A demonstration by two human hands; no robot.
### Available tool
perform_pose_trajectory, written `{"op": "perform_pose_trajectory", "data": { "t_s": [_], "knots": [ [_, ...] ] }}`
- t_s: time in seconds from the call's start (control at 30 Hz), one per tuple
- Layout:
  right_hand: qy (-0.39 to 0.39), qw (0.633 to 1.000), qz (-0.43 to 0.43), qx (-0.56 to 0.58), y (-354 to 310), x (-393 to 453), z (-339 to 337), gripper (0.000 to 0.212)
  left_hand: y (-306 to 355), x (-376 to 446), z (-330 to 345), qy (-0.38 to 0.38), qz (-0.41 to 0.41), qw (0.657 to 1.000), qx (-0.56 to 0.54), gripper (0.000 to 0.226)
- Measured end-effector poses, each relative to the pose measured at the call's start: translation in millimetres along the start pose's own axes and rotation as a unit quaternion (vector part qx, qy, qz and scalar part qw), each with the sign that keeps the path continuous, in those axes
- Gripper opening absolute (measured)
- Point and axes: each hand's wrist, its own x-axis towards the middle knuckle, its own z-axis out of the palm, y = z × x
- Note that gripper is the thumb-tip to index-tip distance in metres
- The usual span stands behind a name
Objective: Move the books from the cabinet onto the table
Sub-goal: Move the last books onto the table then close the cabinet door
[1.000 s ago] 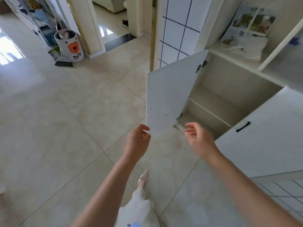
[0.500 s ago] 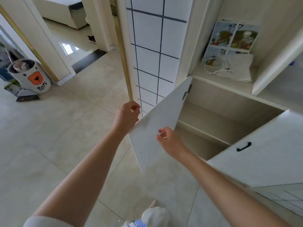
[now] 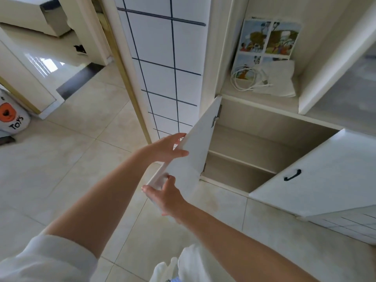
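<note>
Right hand: your right hand (image 3: 165, 197) has moved to the free lower edge of the left door (image 3: 191, 157), fingers curled around it; half a second ago it lay flat on the panel.
Left hand: your left hand (image 3: 166, 148) grips the same edge higher up, thumb across the face, as before.
Left door: swung further round, now nearly edge-on to you.
Cabinet: the cabinet (image 3: 254, 151) stands open, both shelves bare, the right door (image 3: 317, 178) ajar.
Book: the picture book (image 3: 266, 40) leans in the open niche above, unmoved, behind a white cable (image 3: 247, 80).
</note>
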Motion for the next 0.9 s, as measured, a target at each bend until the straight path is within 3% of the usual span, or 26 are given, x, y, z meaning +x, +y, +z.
{"op": "perform_pose_trajectory", "data": {
  "t_s": [0.33, 0.47, 0.6, 0.73, 0.9],
  "knots": [
    [-0.031, 0.999, 0.006, -0.025, 31.3, -23.5, -42.0, 0.074, 33.3, -9.6, 46.8, 0.074, -0.015, 0.997, -0.009, 0.067],
    [-0.041, 0.999, 0.018, -0.017, 53.9, -44.7, -80.5, 0.079, 59.2, -9.5, 81.3, 0.114, -0.013, 0.992, -0.046, 0.079],
    [-0.034, 0.999, 0.021, -0.025, 77.9, -61.1, -132.0, 0.077, 90.5, -0.2, 114.7, 0.177, -0.018, 0.983, -0.052, 0.071],
    [-0.009, 0.999, -0.002, -0.035, 107.5, -77.5, -185.1, 0.061, 128.6, 9.0, 154.8, 0.245, -0.01, 0.969, -0.036, 0.06],
    [0.025, 0.99, -0.066, -0.124, 127.2, -87.7, -256.7, 0.041, 171.4, 28.4, 189.2, 0.307, -0.026, 0.951, 0.002, 0.054]
  ]
}}
